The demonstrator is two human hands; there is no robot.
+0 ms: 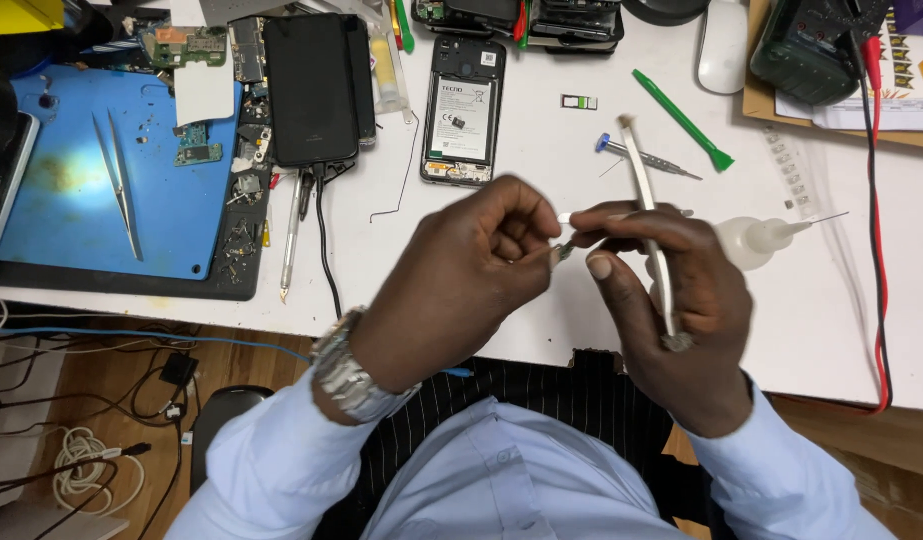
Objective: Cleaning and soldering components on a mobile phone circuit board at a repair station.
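At the far left of the white table (pixel 541 330) lies a blue rubber work mat (pixel 71 200) with a pair of slim steel tweezers (pixel 119 180) resting on it, and small green circuit boards (pixel 197 145) sit along its right edge. Just beside the mat lies a black slab-shaped phone (pixel 311 90), face down, with a dark cable (pixel 326 240) running from its lower end toward the table's front edge. Right of that is an opened phone with its back cover off (pixel 463 110), the pale battery showing. In front of it, over the table's near edge, the left hand (pixel 461 280), a metal wristwatch (pixel 349 378) on its wrist, has its grip pinched shut on a tiny part (pixel 561 250) held between thumb and fingertips; the part is too small and blurred to identify. The right hand (pixel 671 300) meets it there, its thumb and forefinger closing on the same small piece, while a long pale flat tool (pixel 649 220) is grasped in the rest of that grip, standing up past the knuckles. Behind the hands lie a blue-capped precision screwdriver (pixel 641 157) and a green plastic pry stick (pixel 681 120). A clear squeeze bottle with a needle tip (pixel 756 240) lies just right of the right hand, and a red lead (pixel 876 250) runs down the far right.
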